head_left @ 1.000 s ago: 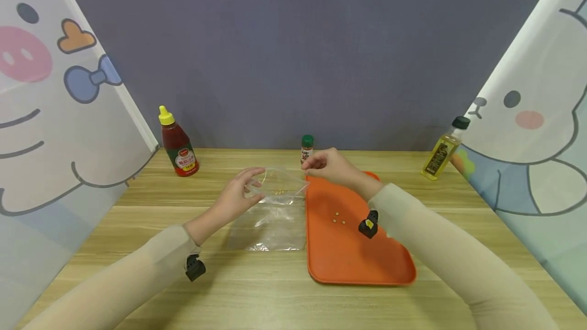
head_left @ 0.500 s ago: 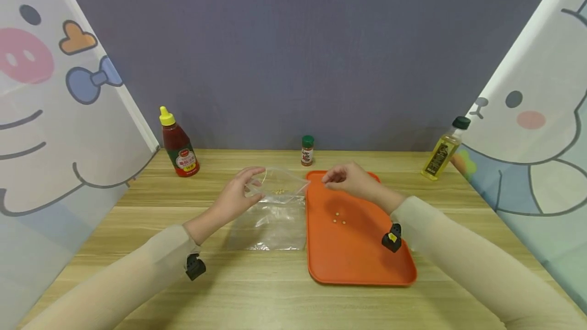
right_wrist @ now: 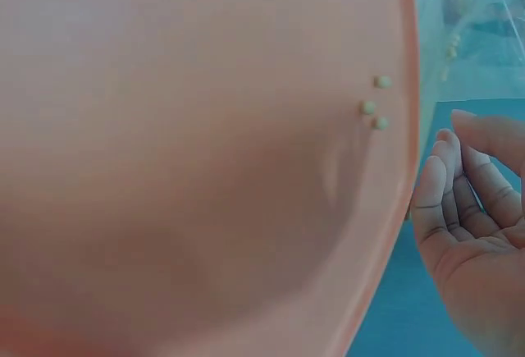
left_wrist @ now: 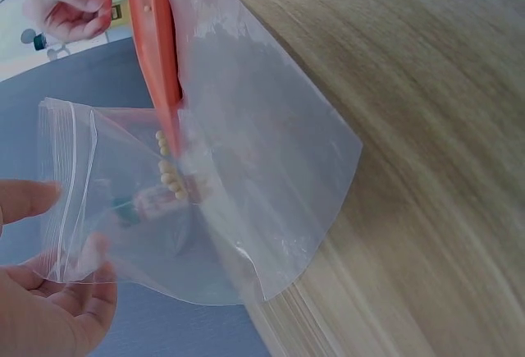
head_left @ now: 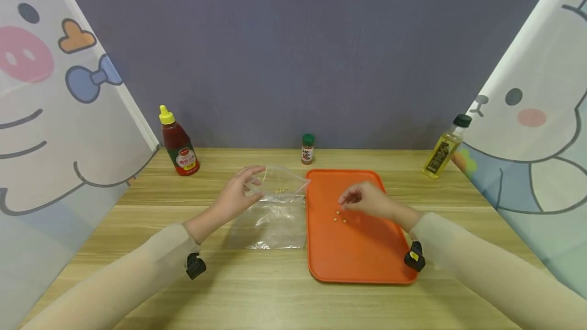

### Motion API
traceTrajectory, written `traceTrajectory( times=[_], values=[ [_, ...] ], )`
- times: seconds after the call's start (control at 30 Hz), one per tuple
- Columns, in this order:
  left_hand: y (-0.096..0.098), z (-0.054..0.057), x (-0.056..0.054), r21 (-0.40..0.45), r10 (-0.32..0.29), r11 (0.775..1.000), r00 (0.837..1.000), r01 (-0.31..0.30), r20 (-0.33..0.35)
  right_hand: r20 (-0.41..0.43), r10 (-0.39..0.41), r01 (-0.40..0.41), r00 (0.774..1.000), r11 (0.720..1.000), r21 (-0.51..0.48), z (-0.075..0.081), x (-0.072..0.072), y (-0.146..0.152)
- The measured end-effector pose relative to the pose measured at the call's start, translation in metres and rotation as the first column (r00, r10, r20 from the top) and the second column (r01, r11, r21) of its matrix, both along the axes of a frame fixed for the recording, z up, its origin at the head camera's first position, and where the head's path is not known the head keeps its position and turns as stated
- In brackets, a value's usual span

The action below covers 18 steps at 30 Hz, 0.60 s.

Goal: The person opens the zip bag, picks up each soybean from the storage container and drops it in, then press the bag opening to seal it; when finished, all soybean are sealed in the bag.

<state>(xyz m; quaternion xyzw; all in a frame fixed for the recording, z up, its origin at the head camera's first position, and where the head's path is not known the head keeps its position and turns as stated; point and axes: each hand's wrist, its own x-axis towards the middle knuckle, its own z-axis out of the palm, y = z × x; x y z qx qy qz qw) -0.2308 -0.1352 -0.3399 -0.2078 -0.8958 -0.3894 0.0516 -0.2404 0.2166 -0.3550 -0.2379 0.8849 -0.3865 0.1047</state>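
My left hand (head_left: 236, 190) holds the raised mouth of a clear zip bag (head_left: 270, 223), whose lower part lies flat on the table. In the left wrist view its fingers (left_wrist: 97, 312) are bent at the zip edge, and several pale round beans (left_wrist: 168, 176) sit inside the bag. On the orange tray (head_left: 357, 258) lie 3 loose beans (right_wrist: 368, 107), near its left side. Above them hovers my right hand (head_left: 368, 200), its fingers loosely bent and nothing visible between them; the right wrist view shows thumb and forefinger apart.
A ketchup bottle (head_left: 181, 149) stands at the back left. Behind the tray is a small green-capped spice jar (head_left: 308, 150). An oil bottle (head_left: 442, 154) stands at the back right. A grey panel (head_left: 293, 55) rises along the table's rear edge.
My right hand has moved from beside the bag's mouth back and down to the right, over the beans on the tray. My left hand and the bag stay in place.
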Motion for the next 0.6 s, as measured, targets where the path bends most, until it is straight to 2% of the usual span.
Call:
traceTrajectory(
  times=[0.27,0.6],
  values=[
    [-0.002,-0.002,-0.001,0.009,-0.012,1.000,1.000,0.012,0.001,0.153,0.001,0.004,0.988,0.999,-0.033,-0.013,0.009,0.006],
    [-0.002,-0.004,-0.002,0.004,-0.018,1.000,1.000,0.018,-0.011,0.103,0.018,-0.025,0.994,0.998,0.066,-0.025,0.009,0.004]
  ],
)
